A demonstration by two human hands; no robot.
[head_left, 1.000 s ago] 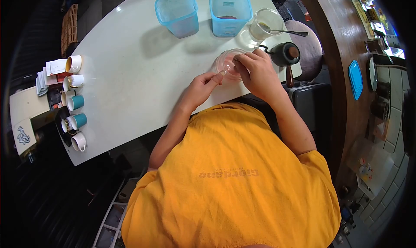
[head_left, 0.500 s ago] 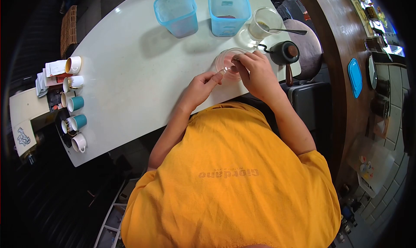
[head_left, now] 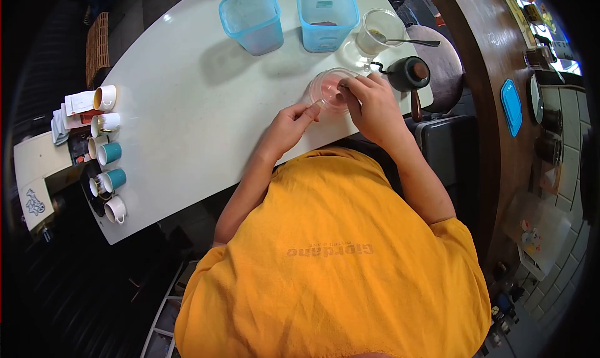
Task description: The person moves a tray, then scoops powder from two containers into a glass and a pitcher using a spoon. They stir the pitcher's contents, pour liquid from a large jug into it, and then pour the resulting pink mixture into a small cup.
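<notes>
A clear round container [head_left: 325, 86] with something pinkish in it stands near the table's front edge. My left hand [head_left: 294, 125] is closed at its lower left rim, thumb and fingers pinched on a small clear piece. Over the container's right side, my right hand [head_left: 370, 105] is closed in a pinch, fingertips pointing down into it; a small dark end shows at the fingers, too hidden to name. Just right of that hand is a black grinder [head_left: 409, 73] with a crank and a wooden knob. A clear cup [head_left: 380, 30] with a metal spoon [head_left: 412, 42] stands behind.
Two blue plastic tubs [head_left: 253, 30] [head_left: 328, 30] stand at the back of the white table [head_left: 181, 108]. Several cups [head_left: 109, 153] line its left end. To the right are a round stool [head_left: 437, 58] and a wooden counter [head_left: 484, 76] with a blue lid [head_left: 511, 108].
My right hand's fingertips have shifted very slightly over the container, and the clear piece at my left hand looks more upright. Both hands otherwise keep their places.
</notes>
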